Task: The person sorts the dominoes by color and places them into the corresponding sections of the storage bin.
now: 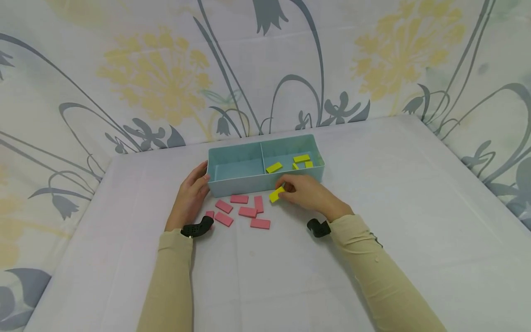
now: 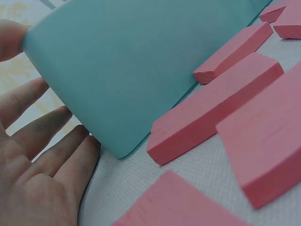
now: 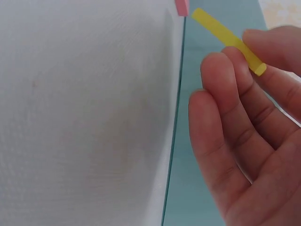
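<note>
My right hand (image 1: 309, 192) pinches a yellow block (image 1: 276, 194) between thumb and fingers, just in front of the box's front wall. In the right wrist view the yellow block (image 3: 229, 40) appears edge-on, long and thin. At the left end of the light blue box (image 1: 236, 184), my left hand (image 1: 191, 196) rests with its fingertips against the corner. The left wrist view shows the thumb (image 2: 11, 40) near the box's upper corner and the other fingers extended along its edge. Several yellow blocks (image 1: 301, 158) lie in the box's right compartment.
Several pink blocks (image 1: 260, 224) lie scattered on the white tablecloth (image 1: 265, 276) in front of the box, some right by my left wrist. A divider (image 1: 262, 157) splits the box in two. Behind it hangs a flower-patterned cloth (image 1: 265, 64).
</note>
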`<state>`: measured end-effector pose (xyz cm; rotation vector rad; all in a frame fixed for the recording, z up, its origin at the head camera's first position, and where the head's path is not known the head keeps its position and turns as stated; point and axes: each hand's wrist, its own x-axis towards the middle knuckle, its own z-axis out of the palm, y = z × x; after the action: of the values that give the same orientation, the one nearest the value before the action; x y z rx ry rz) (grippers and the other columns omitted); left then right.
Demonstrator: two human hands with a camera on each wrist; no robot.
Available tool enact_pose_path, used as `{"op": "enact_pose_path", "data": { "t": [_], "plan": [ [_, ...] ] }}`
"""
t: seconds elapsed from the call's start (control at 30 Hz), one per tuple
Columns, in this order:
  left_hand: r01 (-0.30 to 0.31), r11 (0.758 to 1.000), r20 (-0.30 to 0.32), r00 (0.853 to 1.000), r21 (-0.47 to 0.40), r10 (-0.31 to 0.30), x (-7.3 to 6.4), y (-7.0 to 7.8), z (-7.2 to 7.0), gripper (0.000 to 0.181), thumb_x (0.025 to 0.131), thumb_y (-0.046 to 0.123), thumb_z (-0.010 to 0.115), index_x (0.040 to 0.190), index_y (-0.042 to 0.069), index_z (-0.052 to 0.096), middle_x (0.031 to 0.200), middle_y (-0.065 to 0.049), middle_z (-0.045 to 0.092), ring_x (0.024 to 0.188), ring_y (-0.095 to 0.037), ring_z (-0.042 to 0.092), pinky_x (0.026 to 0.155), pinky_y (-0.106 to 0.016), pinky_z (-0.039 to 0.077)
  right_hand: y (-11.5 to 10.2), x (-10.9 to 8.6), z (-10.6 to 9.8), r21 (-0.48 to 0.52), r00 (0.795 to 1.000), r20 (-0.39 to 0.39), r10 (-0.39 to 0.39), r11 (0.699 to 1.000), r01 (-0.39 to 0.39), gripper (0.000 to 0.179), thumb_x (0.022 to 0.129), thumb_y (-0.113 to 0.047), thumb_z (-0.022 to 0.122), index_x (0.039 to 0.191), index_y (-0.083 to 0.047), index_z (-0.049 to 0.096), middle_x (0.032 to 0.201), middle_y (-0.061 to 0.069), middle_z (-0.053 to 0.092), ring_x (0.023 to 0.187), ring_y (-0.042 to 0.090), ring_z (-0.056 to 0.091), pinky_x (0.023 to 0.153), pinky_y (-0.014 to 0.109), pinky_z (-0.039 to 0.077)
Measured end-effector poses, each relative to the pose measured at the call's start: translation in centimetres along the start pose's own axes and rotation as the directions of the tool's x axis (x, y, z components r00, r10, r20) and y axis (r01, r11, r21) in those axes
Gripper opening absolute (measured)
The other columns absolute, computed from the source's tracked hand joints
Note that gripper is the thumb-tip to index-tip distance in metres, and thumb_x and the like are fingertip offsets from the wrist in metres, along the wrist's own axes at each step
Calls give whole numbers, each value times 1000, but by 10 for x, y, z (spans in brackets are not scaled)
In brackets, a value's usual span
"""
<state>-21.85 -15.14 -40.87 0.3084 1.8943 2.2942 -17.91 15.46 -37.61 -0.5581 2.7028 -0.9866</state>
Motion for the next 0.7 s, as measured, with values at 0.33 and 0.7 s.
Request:
{"op": "enact_pose_path", "data": {
  "t": [0.33, 0.7],
  "plan": [
    [-6, 999, 9, 1000, -32, 6, 2, 0, -2, 53, 94, 14, 45, 141, 5, 23, 146, -13, 17, 132, -26, 21, 105, -37, 21, 1, 1, -2, 29, 1000, -3, -7, 1000, 7, 20, 84, -20, 60, 104, -18, 59, 81, -2, 56, 75, 16, 50, 64, 27, 45],
    [-8, 1000, 7, 1000, -14, 9, 1, -1, -2, 51, 95, 10, 41, 141, 4, 21, 146, -13, 16, 132, -26, 20, 105, -37, 21, 1, 1, -2, 45, 1000, -30, 3, 999, -2, 16, 86, -21, 54, 102, -18, 59, 77, -2, 55, 69, 16, 50, 60, 29, 43]
  ]
}}
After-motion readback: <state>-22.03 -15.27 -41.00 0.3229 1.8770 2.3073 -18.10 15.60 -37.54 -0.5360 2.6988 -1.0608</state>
